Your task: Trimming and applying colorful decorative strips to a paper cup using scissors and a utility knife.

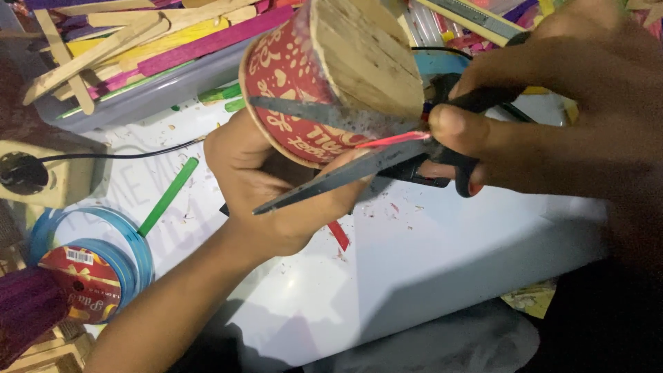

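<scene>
White tabletop (428, 262) fills the view, dusted with coloured shavings, with a grey tray of craft sticks (138, 48) up at eleven o'clock and a blue ribbon spool (90, 255) down at eight. Dead centre, the left hand (269, 186) cups a red patterned paper cup (290, 83) from below, fingers curled round its rim, tilting it on its side; plain wooden sticks (366, 52) clad its wall. From three o'clock the right hand (552, 117) comes in, thumb and fingers closed through the black handles of the scissors (359, 148), blades parted around a thin red stick (394, 140) jutting at the cup's base. That cup looks light and easily crushed, so a gentle hold at the rim suits it; the stick is stiff, thin, likely to snap or fly off. A green stick (169, 197) lies at nine o'clock.
</scene>
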